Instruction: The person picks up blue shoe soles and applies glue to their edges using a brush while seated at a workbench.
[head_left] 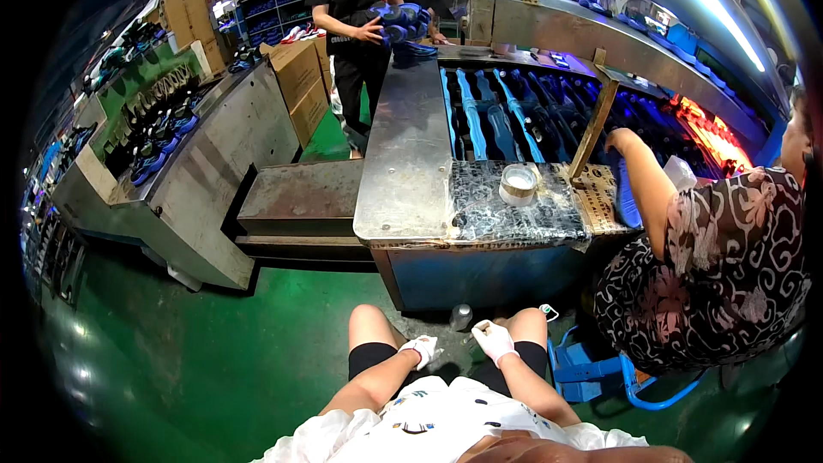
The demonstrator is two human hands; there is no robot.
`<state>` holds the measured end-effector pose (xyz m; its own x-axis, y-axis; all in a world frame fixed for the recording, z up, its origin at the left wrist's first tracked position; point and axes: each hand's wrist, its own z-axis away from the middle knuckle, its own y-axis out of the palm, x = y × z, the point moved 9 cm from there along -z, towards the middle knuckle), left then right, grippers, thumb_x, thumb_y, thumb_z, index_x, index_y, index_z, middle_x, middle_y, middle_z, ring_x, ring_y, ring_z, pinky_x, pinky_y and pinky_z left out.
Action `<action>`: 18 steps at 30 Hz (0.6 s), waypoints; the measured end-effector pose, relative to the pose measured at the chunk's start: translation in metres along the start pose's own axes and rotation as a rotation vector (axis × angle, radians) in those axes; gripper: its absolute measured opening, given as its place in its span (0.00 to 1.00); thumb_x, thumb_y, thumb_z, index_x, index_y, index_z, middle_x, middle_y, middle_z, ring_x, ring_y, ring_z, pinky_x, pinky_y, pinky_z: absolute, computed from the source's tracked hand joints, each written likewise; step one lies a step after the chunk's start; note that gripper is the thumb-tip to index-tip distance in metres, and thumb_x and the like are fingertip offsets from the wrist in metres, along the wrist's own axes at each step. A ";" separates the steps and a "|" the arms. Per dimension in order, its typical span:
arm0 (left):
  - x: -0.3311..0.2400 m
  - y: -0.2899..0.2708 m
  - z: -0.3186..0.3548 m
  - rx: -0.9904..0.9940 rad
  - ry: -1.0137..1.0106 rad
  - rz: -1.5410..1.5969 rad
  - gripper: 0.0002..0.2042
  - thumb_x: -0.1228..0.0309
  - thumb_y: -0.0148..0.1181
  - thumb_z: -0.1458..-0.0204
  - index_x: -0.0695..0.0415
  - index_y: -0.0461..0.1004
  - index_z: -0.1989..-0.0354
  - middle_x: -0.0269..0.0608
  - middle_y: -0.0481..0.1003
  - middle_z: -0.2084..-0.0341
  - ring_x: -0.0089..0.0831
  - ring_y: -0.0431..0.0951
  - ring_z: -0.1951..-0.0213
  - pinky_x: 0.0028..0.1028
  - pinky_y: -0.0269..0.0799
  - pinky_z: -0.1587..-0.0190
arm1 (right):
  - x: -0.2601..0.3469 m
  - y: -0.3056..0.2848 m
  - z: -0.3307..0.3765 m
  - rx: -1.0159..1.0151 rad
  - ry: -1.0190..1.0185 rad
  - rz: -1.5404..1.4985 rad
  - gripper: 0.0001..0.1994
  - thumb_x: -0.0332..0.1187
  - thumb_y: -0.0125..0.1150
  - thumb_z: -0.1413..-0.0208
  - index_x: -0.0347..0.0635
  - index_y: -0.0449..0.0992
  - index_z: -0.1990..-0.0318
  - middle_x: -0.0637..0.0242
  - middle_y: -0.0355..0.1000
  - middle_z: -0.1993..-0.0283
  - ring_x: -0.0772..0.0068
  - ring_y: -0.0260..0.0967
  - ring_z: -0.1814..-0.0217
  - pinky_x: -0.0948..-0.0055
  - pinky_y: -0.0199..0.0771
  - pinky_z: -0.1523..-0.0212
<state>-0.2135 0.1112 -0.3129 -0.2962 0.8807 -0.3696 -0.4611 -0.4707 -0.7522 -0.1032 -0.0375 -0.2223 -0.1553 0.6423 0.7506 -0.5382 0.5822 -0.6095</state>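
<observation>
My left hand [423, 349], in a white glove, rests near my left knee with its fingers curled in. Whether anything is inside those fingers is too small to make out. Over my right thigh is my right hand [495, 340], also white-gloved, its fingers pressed together; what they hold, if anything, does not show. A clear bottle [461, 317] stands on the floor by my right hand. Both hands are below the front edge of the metal bench [403, 197] and apart from it.
A roll of tape [518, 183] lies on the plastic-wrapped bench end. Behind it, a conveyor [501, 116] carries blue strips toward a glowing orange heater [711, 133]. A co-worker [703, 266] sits at right; another person [351, 26] holds blue shoes [400, 24]. Cardboard boxes [297, 86] stand left.
</observation>
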 end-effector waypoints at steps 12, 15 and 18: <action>0.002 0.019 -0.016 0.081 0.106 -0.114 0.24 0.52 0.49 0.43 0.64 0.74 0.55 0.58 0.74 0.55 0.50 0.74 0.50 0.41 0.69 0.47 | 0.003 0.000 -0.001 0.008 -0.033 0.024 0.13 0.43 0.59 0.48 0.44 0.78 0.63 0.59 0.78 0.65 0.60 0.76 0.58 0.68 0.73 0.55; 0.005 0.015 -0.011 0.057 0.050 -0.043 0.24 0.52 0.49 0.43 0.64 0.73 0.54 0.57 0.74 0.54 0.49 0.73 0.49 0.40 0.69 0.46 | 0.001 0.002 -0.001 0.011 -0.032 0.014 0.13 0.44 0.59 0.48 0.45 0.78 0.63 0.59 0.78 0.65 0.60 0.76 0.58 0.68 0.73 0.55; -0.009 -0.005 0.005 0.158 -0.041 0.016 0.25 0.51 0.48 0.43 0.63 0.72 0.51 0.56 0.72 0.51 0.48 0.72 0.47 0.39 0.67 0.45 | 0.000 -0.001 0.000 0.010 -0.005 0.040 0.13 0.43 0.59 0.48 0.44 0.78 0.63 0.59 0.78 0.65 0.60 0.76 0.58 0.68 0.73 0.55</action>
<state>-0.2129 0.1052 -0.3026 -0.3370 0.8715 -0.3562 -0.5807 -0.4902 -0.6500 -0.1030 -0.0385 -0.2220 -0.1814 0.6623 0.7270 -0.5395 0.5510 -0.6366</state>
